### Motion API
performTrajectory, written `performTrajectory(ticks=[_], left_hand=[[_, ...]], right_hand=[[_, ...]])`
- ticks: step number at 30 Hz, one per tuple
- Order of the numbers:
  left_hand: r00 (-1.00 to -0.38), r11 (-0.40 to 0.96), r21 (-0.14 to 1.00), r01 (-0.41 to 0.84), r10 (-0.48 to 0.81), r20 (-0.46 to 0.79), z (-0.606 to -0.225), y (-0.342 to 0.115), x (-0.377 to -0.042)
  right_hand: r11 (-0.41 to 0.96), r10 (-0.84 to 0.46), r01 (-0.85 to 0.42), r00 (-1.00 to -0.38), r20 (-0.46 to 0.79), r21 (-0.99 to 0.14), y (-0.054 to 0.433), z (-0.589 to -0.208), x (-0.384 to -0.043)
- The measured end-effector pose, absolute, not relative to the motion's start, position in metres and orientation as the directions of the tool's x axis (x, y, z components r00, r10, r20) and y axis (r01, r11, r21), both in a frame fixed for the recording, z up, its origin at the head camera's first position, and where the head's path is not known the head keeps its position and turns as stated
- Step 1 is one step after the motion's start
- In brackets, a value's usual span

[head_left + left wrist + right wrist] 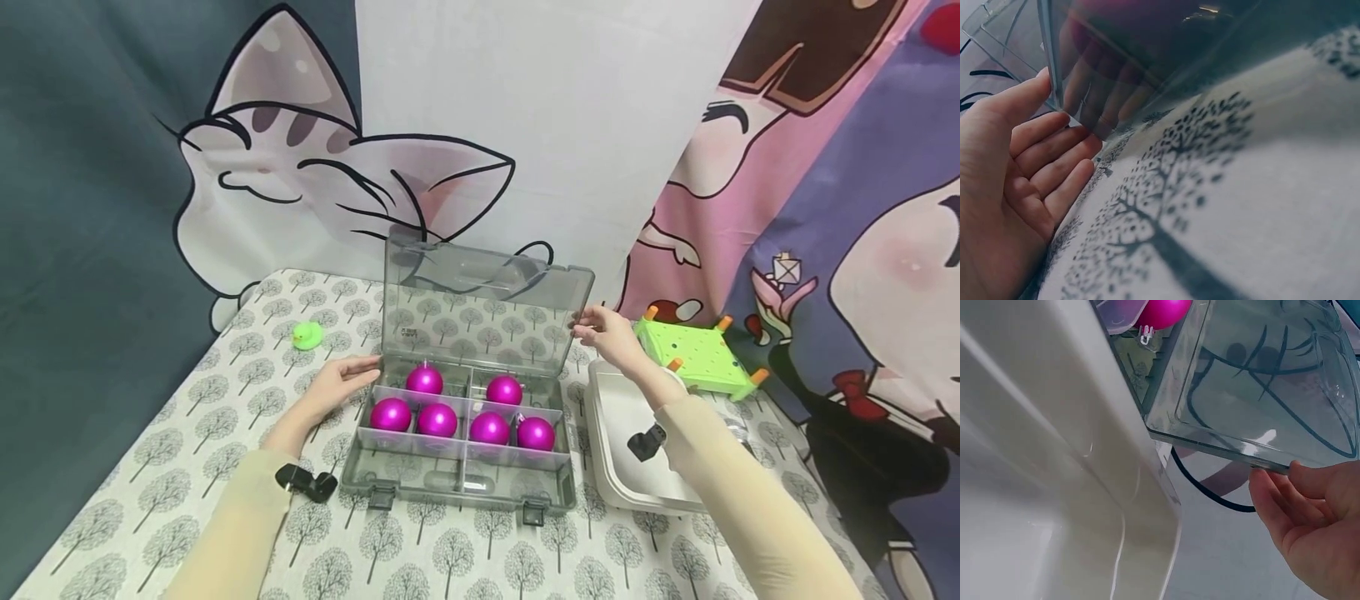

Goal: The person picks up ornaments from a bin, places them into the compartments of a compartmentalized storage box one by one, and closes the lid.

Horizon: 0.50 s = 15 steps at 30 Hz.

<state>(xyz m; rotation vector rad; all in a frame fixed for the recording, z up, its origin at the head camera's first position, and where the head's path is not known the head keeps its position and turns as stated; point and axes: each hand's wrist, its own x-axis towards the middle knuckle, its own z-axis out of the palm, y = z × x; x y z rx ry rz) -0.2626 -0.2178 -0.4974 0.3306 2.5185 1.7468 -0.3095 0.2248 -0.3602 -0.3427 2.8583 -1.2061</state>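
Observation:
A grey see-through compartment box [408,483] lies on the tree-patterned cloth, its clear lid [480,321] raised at the back. Several shiny magenta ball ornaments [489,429] sit in its back and middle compartments; the front row holds no balls. At the lid's right edge, my right hand [606,335] pinches the rim between thumb and fingers, as the right wrist view shows closely. My left hand [341,387] is at the box's back left corner. In the left wrist view, its thumb touches the plastic edge and its loosely extended fingers lie against the side.
A white tub [600,433] stands close to the box's right side, under my right forearm. Behind it is a lime-green pegged board with orange legs [693,354]. A small green rubber duck [307,335] sits at the left. A printed cartoon curtain [555,108] hangs behind the table.

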Motion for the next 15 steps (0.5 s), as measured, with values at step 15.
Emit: performTrajectory(ticks=[15], left_hand=[[-0.973,0.254,0.953,0.163,0.199,0.114,-0.453,-0.225,-0.267]], right_hand=[[0.614,-0.312,-0.304,-0.941,0.129,-0.729,0.236,-0.361,-0.29]])
